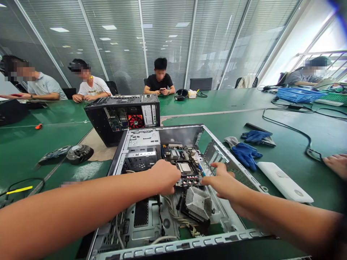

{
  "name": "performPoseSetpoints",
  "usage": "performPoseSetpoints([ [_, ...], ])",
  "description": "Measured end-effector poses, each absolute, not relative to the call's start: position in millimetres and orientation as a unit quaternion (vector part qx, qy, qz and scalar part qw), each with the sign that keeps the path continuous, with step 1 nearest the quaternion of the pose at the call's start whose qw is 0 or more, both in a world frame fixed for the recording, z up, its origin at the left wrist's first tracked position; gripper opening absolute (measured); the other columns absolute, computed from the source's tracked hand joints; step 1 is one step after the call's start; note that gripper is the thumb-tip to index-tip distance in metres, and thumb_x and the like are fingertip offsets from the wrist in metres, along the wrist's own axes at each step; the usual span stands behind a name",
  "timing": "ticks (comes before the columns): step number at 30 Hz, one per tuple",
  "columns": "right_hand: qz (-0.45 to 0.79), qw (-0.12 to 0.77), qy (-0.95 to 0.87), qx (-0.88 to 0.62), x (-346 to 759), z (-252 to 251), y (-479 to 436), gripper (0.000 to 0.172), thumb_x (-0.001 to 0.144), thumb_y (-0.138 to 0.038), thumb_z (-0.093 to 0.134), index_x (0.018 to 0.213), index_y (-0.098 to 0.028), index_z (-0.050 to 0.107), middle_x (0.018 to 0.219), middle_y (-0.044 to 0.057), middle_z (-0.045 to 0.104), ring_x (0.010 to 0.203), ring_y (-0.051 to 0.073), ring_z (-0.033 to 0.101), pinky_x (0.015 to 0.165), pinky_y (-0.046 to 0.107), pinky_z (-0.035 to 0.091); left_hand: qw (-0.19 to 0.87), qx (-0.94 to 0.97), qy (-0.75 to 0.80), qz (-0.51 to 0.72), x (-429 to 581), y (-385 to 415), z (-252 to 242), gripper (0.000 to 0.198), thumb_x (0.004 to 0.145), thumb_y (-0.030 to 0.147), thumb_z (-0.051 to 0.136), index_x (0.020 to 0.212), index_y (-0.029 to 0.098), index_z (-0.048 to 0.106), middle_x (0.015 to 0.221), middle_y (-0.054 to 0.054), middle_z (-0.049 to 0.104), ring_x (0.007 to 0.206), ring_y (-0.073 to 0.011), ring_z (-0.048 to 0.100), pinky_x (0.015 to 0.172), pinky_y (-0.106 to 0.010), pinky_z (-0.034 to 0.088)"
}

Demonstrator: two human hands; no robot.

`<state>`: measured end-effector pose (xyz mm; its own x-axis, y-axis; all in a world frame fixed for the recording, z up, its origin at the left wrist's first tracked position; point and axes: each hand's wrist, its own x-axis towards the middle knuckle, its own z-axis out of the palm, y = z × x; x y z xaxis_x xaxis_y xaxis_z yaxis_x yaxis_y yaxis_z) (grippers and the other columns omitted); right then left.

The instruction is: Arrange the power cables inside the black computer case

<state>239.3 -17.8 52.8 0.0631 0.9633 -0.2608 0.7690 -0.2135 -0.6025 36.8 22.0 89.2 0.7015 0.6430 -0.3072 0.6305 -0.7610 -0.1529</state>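
An open computer case [143,138] lies on its side in front of me. Inside it is a motherboard [189,163] with a square processor [184,167] near its middle. My left hand [166,176] is at the board's left edge, fingers curled together; what they hold, if anything, is hidden. My right hand [221,178] is at the board's right edge, thumb and index finger spread apart, with nothing visible between them. Nearer to me, a finned heatsink [197,204] rests tilted in the case beside grey cables [173,211].
A second, upright computer case [121,112] stands behind. Blue gloves [245,153] and a white power bank [284,181] lie at right, near another person's hand [337,164]. A round cooler [80,153] sits left. Several people sit around the green table [233,101].
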Motion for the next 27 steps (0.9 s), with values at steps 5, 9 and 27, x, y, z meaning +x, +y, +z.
performPoseSetpoints([
  [5, 0.308, 0.004, -0.731, -0.609, 215.7, 94.7, -32.3, 0.035, 0.073, -0.027, 0.063, 0.106, -0.018, 0.056, 0.103, 0.012, 0.062, 0.091, 0.027, 0.063, 0.077, 0.037, 0.048, 0.029, -0.926, -0.329, 0.182, 34.1, 27.2, 85.7, 0.031, 0.07, 0.039, 0.065, 0.087, 0.014, 0.071, 0.083, -0.016, 0.072, 0.076, -0.0316, 0.069, 0.067, -0.04, 0.052],
  [9, 0.179, -0.128, -0.84, -0.496, 200.2, 104.8, -26.7, 0.056, 0.068, -0.036, 0.074, 0.117, -0.013, 0.057, 0.116, 0.02, 0.059, 0.109, 0.038, 0.058, 0.087, 0.046, 0.046, 0.032, -0.93, -0.316, 0.183, 39.1, 25.6, 79.5, 0.026, 0.071, 0.034, 0.064, 0.085, 0.014, 0.072, 0.078, -0.016, 0.071, 0.077, -0.0311, 0.069, 0.068, -0.039, 0.052],
  [27, 0.118, -0.275, -0.857, -0.419, 207.0, 107.6, -21.0, 0.08, 0.051, -0.01, 0.081, 0.126, -0.015, 0.054, 0.116, 0.02, 0.058, 0.099, 0.036, 0.064, 0.077, 0.042, 0.049, -0.017, -0.902, -0.35, 0.253, 33.4, 30.8, 83.5, 0.053, 0.07, 0.064, 0.065, 0.09, 0.016, 0.073, 0.087, -0.017, 0.072, 0.081, -0.0283, 0.068, 0.071, -0.034, 0.05],
])
